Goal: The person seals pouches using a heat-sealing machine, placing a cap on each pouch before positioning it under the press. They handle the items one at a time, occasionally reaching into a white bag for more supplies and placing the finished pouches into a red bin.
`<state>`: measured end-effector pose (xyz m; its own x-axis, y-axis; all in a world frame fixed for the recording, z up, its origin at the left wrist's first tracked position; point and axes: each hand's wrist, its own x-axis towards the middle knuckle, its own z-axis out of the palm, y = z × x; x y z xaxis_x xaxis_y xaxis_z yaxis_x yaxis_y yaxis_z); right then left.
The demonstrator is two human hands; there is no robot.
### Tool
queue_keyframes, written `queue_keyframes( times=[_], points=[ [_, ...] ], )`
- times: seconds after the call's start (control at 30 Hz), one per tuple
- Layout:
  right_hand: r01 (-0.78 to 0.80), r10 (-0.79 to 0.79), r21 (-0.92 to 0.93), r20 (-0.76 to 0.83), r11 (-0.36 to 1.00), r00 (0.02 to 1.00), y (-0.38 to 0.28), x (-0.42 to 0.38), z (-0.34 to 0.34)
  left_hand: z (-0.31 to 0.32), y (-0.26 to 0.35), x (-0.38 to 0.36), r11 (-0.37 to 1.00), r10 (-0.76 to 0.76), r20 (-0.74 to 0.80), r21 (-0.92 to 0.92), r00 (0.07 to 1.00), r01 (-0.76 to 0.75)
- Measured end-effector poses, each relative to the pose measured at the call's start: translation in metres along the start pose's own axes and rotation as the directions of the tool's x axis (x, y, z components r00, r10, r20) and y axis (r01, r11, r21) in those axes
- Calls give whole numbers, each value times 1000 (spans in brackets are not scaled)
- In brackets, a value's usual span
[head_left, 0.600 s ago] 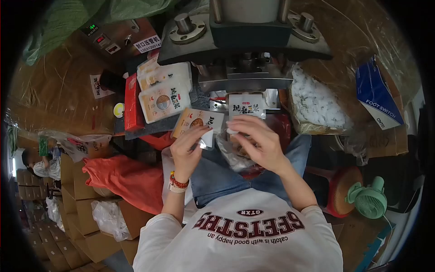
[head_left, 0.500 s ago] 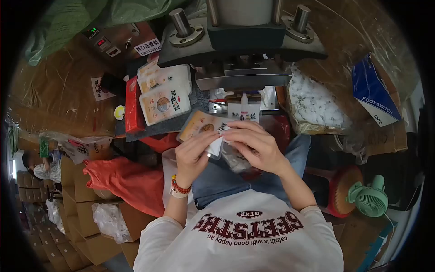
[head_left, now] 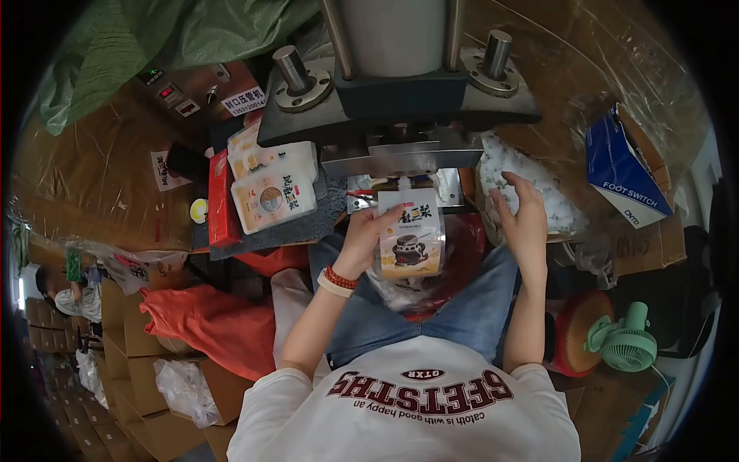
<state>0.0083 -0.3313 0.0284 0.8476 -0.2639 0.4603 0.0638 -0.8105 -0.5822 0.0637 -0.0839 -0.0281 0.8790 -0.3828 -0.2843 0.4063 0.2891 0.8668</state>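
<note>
Press (head_left: 400, 96) behind, left hand (head_left: 366, 240) pinching pouch (head_left: 411, 250), right hand (head_left: 526, 223) loosely spread beside white pieces (head_left: 514, 159)

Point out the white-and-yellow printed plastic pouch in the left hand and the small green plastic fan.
White-and-yellow printed plastic pouch (head_left: 412, 237), head view: middle of printed face.
Small green plastic fan (head_left: 626, 346), head view: round grille.

Press (head_left: 400, 98): blocks twelve o'clock from the pouch (head_left: 410, 250);
Left hand (head_left: 369, 236), pouch stack (head_left: 275, 189): block ten o'clock;
White pieces (head_left: 512, 158): heaped at two;
Open gap: three o'clock, between pouch and right hand (head_left: 527, 223)
</note>
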Motion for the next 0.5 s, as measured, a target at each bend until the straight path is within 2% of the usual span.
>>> queue_keyframes(
  times=[0.03,0.07,0.13,0.2,0.23,0.27,0.3,0.37,0.4,0.43,0.47,0.5],
  points=[
    [-5,4,-252,-6,968,1000,12,1,8,-2,0,7,1000,4,-6,-2,1000,-4],
    [3,-3,-246,-2,969,1000,23,-1,17,-3,1,12,998,-7,22,-59,1000,8],
    [-61,145,-422,169,904,975,39,-3,35,0,3,17,991,-33,59,-130,998,40],
    [-76,120,-274,147,959,982,42,-3,35,-4,-5,20,998,-9,6,-67,1000,10],
    [-90,128,-190,196,978,972,43,-2,30,-5,-10,19,997,10,13,-75,1000,-9],
    [-55,90,-198,171,979,981,47,-5,27,-8,-10,21,996,35,23,-80,999,-33],
    [-9,55,-187,243,982,968,54,-7,20,-15,2,20,981,-14,10,194,1000,12],
    [7,69,-251,293,968,954,56,-10,8,-18,31,0,913,-55,17,405,998,43],
    [21,51,-235,298,972,953,54,-3,13,-29,35,-4,811,194,-157,581,968,-69],
    [28,64,-267,330,963,942,55,0,13,-42,37,-6,658,445,-256,744,858,-119],
    [31,86,-306,360,951,929,56,1,11,-68,40,-7,204,741,-48,966,669,-157],
    [29,89,-312,356,950,930,57,3,12,-78,39,-19,-26,744,-16,998,668,53]
  ],
)
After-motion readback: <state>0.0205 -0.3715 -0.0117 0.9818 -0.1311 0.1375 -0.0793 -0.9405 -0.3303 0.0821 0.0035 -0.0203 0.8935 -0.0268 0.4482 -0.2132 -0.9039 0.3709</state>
